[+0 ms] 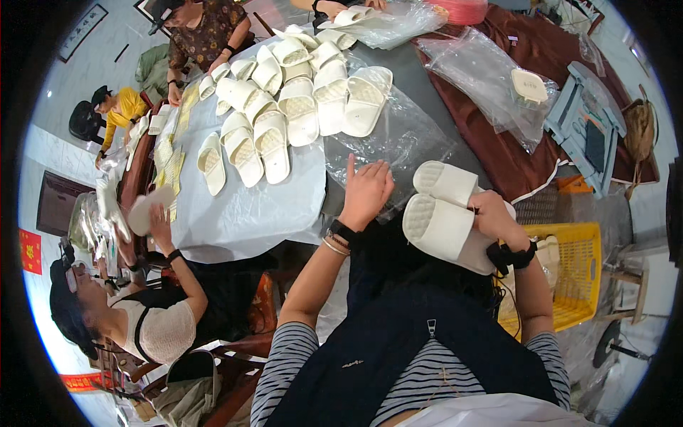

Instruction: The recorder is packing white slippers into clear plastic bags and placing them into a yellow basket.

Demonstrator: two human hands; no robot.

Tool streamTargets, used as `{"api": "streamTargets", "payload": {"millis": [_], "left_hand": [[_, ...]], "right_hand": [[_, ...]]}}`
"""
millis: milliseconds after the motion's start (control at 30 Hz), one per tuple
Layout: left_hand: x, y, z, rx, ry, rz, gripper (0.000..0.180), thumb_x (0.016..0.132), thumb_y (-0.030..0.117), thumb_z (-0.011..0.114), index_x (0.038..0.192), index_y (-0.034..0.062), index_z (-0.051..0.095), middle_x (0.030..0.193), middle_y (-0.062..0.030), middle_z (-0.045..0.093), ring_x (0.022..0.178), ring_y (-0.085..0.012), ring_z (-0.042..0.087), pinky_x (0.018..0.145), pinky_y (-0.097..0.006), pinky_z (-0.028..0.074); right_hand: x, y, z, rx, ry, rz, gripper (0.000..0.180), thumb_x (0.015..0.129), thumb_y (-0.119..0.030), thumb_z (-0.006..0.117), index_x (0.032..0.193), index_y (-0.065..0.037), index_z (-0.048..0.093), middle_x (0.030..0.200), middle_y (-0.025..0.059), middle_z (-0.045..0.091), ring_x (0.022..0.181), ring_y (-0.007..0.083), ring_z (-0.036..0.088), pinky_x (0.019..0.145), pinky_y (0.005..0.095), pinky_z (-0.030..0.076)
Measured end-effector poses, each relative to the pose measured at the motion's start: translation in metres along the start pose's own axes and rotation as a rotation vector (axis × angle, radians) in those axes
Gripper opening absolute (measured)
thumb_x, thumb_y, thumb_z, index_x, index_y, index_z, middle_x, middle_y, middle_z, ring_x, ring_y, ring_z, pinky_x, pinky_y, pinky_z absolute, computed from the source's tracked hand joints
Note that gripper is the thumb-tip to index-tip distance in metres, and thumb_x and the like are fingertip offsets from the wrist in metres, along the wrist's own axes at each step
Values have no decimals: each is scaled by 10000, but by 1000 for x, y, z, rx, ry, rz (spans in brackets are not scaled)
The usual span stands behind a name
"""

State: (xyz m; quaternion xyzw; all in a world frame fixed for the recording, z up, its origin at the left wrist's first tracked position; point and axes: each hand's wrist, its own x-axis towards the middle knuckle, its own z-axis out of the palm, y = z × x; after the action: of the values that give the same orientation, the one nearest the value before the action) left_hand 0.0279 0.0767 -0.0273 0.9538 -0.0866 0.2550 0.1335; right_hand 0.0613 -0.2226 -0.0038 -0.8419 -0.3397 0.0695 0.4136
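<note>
My right hand (500,219) grips a pair of cream slippers (440,226) near the table's edge, its fingers closed at the inner side of the straps. The two slippers lie side by side, quilted insoles showing at the toe openings. To their left, my left hand (368,191) is open with fingers stretched out and nothing in it. It is above or on a clear plastic bag (420,132); whether it touches the plastic I cannot tell. Beyond that hand, many more cream slippers (299,107) are heaped on the table, some overlapping.
A white sheet (249,213) covers the table's left part. At my right stands a yellow plastic basket (580,274) with slippers inside. A blue folding stool (587,128) and a lidded tub (529,85) sit at the far right. Several people work around the left and far sides.
</note>
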Motion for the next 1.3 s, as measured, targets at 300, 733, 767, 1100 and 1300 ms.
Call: {"api": "streamTargets", "payload": {"millis": [300,733,767,1100,1300], "left_hand": [[1,29,-12,-126,-16,113,200,877,166,603,1012,50,695,1018,-84,720,961,-227,674,1124,-528,302],[4,45,-5,-167,-98,106,598,859,126,614,1428,64,441,1400,-122,503,1280,-301,473,1118,-538,305],[0,43,-3,-182,-137,83,615,854,93,603,1442,68,422,1406,-131,493,1284,-318,465,1113,-543,308],[-40,46,19,-296,143,-205,563,780,-130,521,1322,18,545,1374,-177,521,1293,-386,469,1088,-472,390],[-47,65,5,-448,109,-23,643,682,-161,538,1285,55,588,1363,-167,521,1283,-364,489,1064,-440,426]], "right_hand": [[18,5,31,-229,126,168,195,732,-229,679,776,-40,675,764,194,651,762,403,634,672,478,494],[55,8,48,-364,58,268,232,772,-277,674,811,-49,693,830,184,681,808,384,658,705,478,515],[57,8,48,-357,51,263,229,766,-273,674,806,-48,691,831,184,681,809,384,658,710,480,514],[64,6,50,-357,145,311,212,750,-227,660,790,-19,670,780,218,660,788,403,650,707,493,510],[86,1,43,-409,273,270,223,774,-221,672,810,-1,669,782,234,657,774,422,646,701,498,511]]}}
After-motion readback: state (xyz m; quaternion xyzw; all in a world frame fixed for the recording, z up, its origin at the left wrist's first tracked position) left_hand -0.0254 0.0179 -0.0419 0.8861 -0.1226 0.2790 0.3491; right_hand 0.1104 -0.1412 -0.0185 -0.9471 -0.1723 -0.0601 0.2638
